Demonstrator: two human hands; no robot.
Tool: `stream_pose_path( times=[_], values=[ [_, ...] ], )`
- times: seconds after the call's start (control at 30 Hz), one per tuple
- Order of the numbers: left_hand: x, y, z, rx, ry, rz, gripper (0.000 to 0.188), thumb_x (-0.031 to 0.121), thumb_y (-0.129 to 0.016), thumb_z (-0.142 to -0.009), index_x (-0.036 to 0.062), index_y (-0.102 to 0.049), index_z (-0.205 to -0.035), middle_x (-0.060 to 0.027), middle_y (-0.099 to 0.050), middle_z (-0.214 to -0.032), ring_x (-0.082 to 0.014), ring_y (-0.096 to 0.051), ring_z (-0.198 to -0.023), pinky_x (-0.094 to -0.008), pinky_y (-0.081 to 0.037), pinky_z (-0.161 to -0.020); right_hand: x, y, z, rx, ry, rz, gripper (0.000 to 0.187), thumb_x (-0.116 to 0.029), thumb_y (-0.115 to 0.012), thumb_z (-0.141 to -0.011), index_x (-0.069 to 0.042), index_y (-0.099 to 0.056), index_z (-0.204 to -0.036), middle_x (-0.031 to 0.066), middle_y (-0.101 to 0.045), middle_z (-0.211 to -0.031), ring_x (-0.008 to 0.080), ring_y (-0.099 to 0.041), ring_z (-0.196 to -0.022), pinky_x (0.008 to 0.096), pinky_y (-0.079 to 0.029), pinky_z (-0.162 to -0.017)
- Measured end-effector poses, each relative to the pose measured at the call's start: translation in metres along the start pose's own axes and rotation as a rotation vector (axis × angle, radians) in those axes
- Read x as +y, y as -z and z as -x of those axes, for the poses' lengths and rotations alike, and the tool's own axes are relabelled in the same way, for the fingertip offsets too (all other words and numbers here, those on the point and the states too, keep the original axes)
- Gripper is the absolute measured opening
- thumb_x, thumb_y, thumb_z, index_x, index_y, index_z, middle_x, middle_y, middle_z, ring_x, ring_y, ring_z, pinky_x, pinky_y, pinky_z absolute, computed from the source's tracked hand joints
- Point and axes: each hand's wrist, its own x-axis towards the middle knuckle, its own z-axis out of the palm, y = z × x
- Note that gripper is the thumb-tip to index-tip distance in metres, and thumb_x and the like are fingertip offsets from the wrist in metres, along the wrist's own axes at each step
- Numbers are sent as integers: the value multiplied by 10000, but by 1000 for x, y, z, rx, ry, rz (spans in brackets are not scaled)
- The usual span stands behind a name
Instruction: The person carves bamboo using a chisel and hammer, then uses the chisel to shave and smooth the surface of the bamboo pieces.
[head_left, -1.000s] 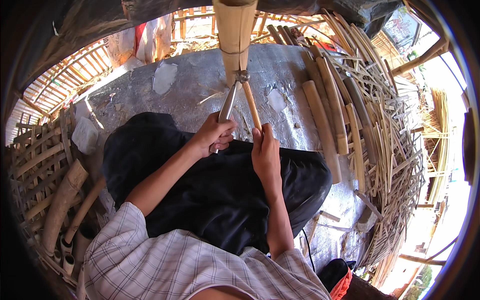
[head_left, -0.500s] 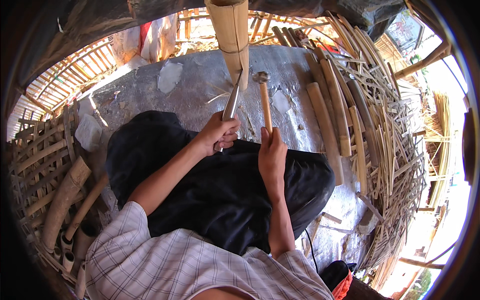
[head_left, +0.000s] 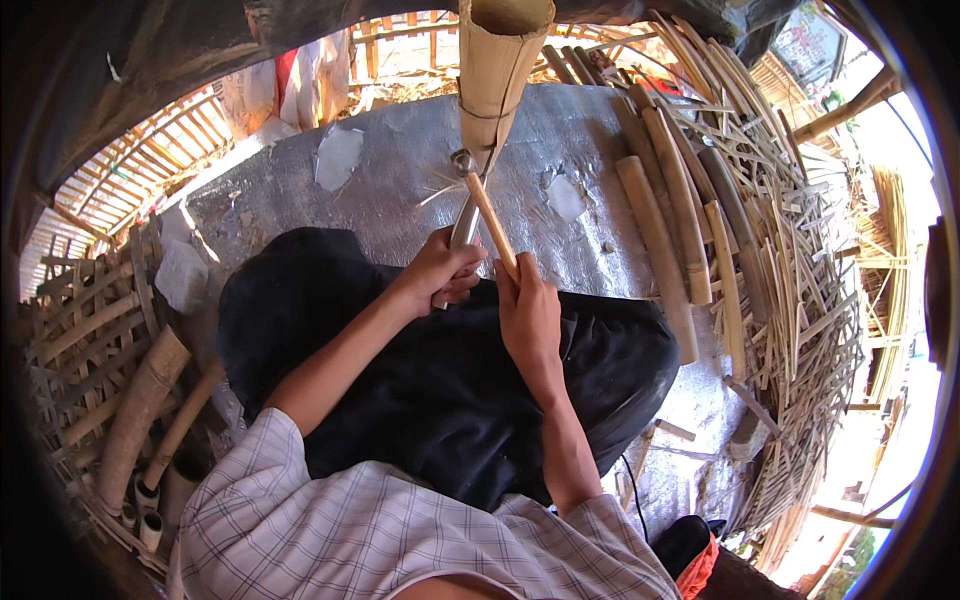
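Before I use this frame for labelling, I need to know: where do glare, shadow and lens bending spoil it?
Head view: sunlight blows out the right rim beyond the strips; the upper left and the dark trousers lose detail in shadow; the fisheye bends the bamboo poles near the edge; the left hand, right hand, hammer and bamboo tube are evenly lit and fairly sharp.

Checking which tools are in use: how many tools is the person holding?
2: a metal blade in the left hand, set against the upright bamboo tube; a wooden-handled hammer in the right hand.
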Motion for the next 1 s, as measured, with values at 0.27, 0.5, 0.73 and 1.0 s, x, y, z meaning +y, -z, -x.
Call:
stream_pose_path(
  times=[0.27, 0.5, 0.73, 1.0],
  values=[
    [27, 51, 0, -250, 205, 103, 148, 47, -598, -957, 93, -500, -855, 52, -377, -546, -12, -309, -330, -197, -244, -272, 3, -4, 5, -12, 26, 14, 252, -274, -682, -993, -65, -545, -964, 197, -664, -684, 451, -670, -662, 541, -522, -576],
    [-7, 62, -29, -821, 272, 733, 117, 93, -537, -1001, 73, -441, -937, 24, -388, -519, -45, -344, -312, -207, -273, -261, 4, -3, 8, -109, 63, 76, 300, -336, -698, -974, -65, -571, -976, 185, -681, -718, 422, -679, -682, 520, -521, -583],
    [-19, 95, -53, -31, 334, 479, 274, 255, -505, -1070, 75, -446, -871, 22, -419, -602, -40, -364, -389, -189, -323, -331, 8, -11, 10, -88, 10, -66, 309, -330, -702, -974, -48, -576, -952, 200, -691, -746, 431, -680, -688, 522, -523, -583],
    [-23, 103, -66, 29, 282, 230, 218, 215, -630, -1000, 106, -469, -901, 19, -462, -685, -25, -388, -467, -186, -336, -369, 27, -25, 8, -218, -265, -687, 213, -170, -653, -1006, -14, -533, -927, 91, -534, -651, 206, -518, -535, 372, -419, -488]
  ],
)
